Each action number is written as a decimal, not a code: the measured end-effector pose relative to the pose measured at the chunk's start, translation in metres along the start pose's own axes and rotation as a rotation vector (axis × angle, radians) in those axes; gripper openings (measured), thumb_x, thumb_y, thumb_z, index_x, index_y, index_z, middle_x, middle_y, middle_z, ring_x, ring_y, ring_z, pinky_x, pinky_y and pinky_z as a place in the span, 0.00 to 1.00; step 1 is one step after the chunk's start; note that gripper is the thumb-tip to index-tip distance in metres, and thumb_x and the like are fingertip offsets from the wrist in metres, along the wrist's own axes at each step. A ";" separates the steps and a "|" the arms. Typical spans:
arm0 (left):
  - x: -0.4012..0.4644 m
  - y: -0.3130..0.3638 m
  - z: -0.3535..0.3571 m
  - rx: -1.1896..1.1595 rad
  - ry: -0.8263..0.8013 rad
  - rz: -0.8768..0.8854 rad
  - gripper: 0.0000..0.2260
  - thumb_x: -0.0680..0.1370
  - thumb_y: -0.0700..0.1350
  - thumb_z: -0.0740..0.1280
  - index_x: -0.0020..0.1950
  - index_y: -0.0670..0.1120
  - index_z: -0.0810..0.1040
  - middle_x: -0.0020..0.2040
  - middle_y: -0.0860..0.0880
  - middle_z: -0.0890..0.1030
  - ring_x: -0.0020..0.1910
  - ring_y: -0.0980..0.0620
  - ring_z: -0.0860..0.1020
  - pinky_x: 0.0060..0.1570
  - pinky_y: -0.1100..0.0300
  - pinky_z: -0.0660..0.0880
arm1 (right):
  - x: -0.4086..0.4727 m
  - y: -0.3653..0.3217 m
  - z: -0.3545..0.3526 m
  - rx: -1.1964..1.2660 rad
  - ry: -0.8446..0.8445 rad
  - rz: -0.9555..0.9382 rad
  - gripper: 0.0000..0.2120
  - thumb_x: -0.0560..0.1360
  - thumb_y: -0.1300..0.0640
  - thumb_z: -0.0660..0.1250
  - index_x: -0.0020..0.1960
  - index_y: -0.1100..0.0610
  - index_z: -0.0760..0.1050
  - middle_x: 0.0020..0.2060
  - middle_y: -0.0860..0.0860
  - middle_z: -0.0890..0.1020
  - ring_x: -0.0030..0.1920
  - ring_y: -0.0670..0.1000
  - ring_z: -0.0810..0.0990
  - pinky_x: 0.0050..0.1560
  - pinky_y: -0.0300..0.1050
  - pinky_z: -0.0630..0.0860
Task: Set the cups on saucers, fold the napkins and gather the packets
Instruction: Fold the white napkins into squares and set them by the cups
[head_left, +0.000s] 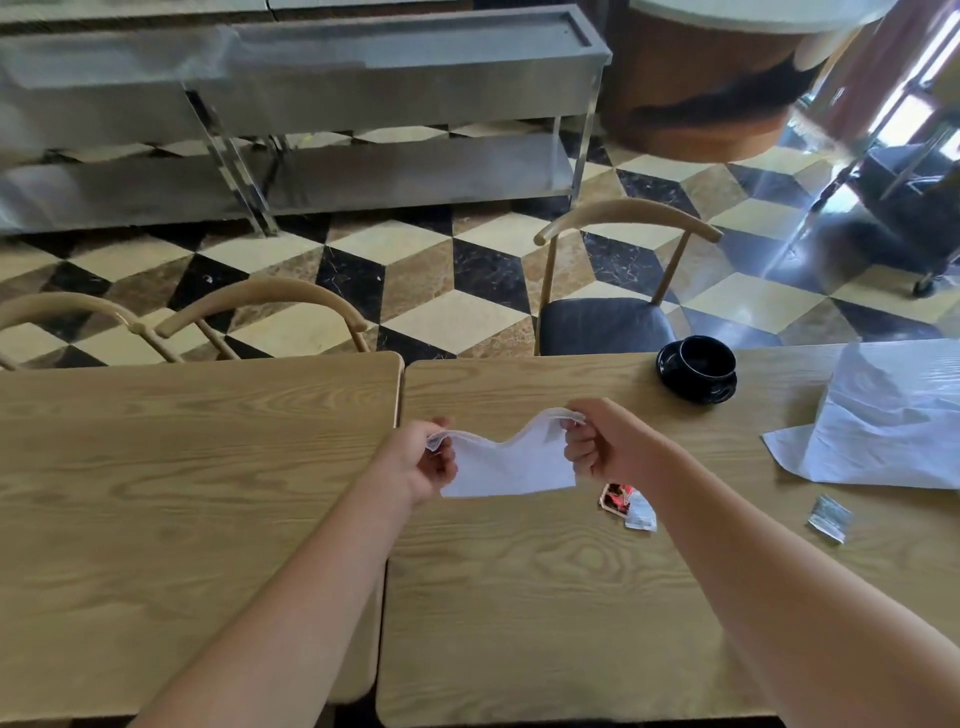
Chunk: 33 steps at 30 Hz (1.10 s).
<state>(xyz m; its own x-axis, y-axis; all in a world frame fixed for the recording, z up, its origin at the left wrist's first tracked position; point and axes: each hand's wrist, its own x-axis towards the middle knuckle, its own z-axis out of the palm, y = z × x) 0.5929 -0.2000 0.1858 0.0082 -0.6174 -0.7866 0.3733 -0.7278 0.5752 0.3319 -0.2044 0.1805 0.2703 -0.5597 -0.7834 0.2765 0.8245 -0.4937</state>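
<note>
A white napkin (511, 462) hangs folded between my hands, above the wooden table. My left hand (423, 460) pinches its left top corner and my right hand (605, 441) pinches its right top corner. A black cup (707, 364) stands on a black saucer (670, 366) at the table's far edge. A larger white napkin (893, 421) lies unfolded and crumpled at the right. A red and white packet (626, 504) lies just right of my right wrist. A small silver packet (830, 517) lies further right.
Two wooden tables (208, 493) stand pushed together with a seam between them. Wooden chairs (623, 234) stand along the far side. Beyond are a checkered floor and a steel rack (363, 78).
</note>
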 end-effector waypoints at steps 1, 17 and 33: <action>0.003 0.008 0.005 0.025 0.014 0.019 0.12 0.77 0.32 0.55 0.45 0.45 0.75 0.22 0.48 0.72 0.17 0.54 0.70 0.20 0.68 0.69 | 0.000 -0.004 0.002 -0.035 0.015 0.005 0.11 0.74 0.57 0.60 0.33 0.53 0.68 0.25 0.44 0.59 0.23 0.45 0.59 0.22 0.36 0.55; 0.042 0.047 0.040 -0.032 0.036 -0.021 0.12 0.76 0.31 0.57 0.34 0.39 0.70 0.22 0.45 0.71 0.17 0.54 0.71 0.19 0.66 0.72 | 0.031 -0.049 -0.014 -0.203 0.297 -0.006 0.05 0.74 0.56 0.61 0.40 0.55 0.71 0.22 0.47 0.70 0.23 0.46 0.71 0.23 0.35 0.63; 0.047 -0.106 -0.041 0.291 0.050 -0.178 0.09 0.77 0.31 0.61 0.45 0.39 0.80 0.34 0.43 0.76 0.23 0.51 0.74 0.20 0.65 0.69 | 0.032 0.087 -0.068 -0.458 0.224 0.355 0.11 0.79 0.57 0.64 0.39 0.52 0.66 0.24 0.47 0.70 0.23 0.46 0.70 0.25 0.36 0.64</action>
<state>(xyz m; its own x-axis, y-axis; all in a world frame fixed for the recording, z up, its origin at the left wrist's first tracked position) 0.5920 -0.1400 0.0783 0.0147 -0.4632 -0.8861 0.0926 -0.8818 0.4624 0.3016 -0.1453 0.0866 0.0597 -0.2544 -0.9652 -0.2323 0.9369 -0.2613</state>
